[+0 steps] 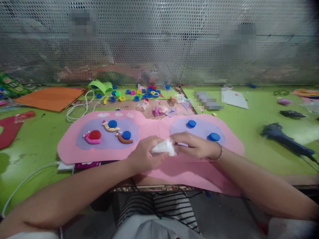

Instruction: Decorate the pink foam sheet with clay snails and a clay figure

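My left hand (146,154) is closed around a clear plastic packet (161,146) with a soft white lump inside that looks like modelling clay. At the packet's right end, the fingers of my right hand (193,145) pinch the plastic. Both hands are above a pink paper cutout (152,127) with two lilac ovals. On the left oval (84,127) lie three clay snails: a pink one with a red cap (95,135), and a cream one (111,126) and a brown one (126,137) with blue caps. Two blue bottle caps (213,136) sit on the right oval.
Loose bottle caps (144,96) and paper scraps lie behind the cutout. A glue gun (286,139) rests at right. Orange paper (51,98) and a white cable (81,108) are at left. A perforated metal screen (159,43) stands at the back.
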A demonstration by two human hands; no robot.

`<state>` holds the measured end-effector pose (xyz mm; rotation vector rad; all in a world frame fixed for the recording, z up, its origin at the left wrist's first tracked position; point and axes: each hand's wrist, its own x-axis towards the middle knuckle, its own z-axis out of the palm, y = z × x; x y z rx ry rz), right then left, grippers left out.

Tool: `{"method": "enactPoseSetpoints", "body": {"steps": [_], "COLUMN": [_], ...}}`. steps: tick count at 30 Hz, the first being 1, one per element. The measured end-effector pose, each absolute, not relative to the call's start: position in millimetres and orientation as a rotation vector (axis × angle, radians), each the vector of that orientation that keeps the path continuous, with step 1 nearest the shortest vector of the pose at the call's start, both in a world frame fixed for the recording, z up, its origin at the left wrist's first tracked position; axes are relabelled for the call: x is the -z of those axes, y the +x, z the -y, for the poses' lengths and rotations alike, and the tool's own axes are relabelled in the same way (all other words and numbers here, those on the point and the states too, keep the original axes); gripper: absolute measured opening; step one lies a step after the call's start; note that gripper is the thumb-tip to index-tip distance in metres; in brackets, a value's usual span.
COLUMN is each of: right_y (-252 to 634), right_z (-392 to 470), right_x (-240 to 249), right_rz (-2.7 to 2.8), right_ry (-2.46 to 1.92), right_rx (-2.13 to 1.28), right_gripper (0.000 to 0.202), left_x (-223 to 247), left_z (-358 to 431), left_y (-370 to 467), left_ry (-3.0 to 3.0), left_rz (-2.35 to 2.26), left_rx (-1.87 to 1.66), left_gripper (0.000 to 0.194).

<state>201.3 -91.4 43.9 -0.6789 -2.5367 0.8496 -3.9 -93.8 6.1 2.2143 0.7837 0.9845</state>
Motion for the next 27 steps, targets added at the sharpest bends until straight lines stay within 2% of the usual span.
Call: {"method": "enactPoseSetpoints", "body": {"steps": [11, 25, 27], "right_y": [202.4, 198.8, 196.9], "right_z": [90.2, 89.6, 90.2], "right_x": [-36.1, -34.8, -34.8], "right_rz": [2.3, 2.333, 2.307], "right_ry": [-0.691, -0.672, -0.696], "right_rx": [-1.249, -1.247, -1.215], "right_gripper": [0.021, 0.033, 0.034], "left_x": [-8.7, -8.7, -9.2], "left_z": [94.9, 90.8, 90.4], "left_y": [-4.1, -4.7, -3.6], "left_ry": [2.197, 2.126, 2.118], "left_rz": [-0.786, -0.78, -0.79], "left_rx": [-0.962, -0.801, -0.864], "left_gripper": [0.022, 0.021, 0.023]}}
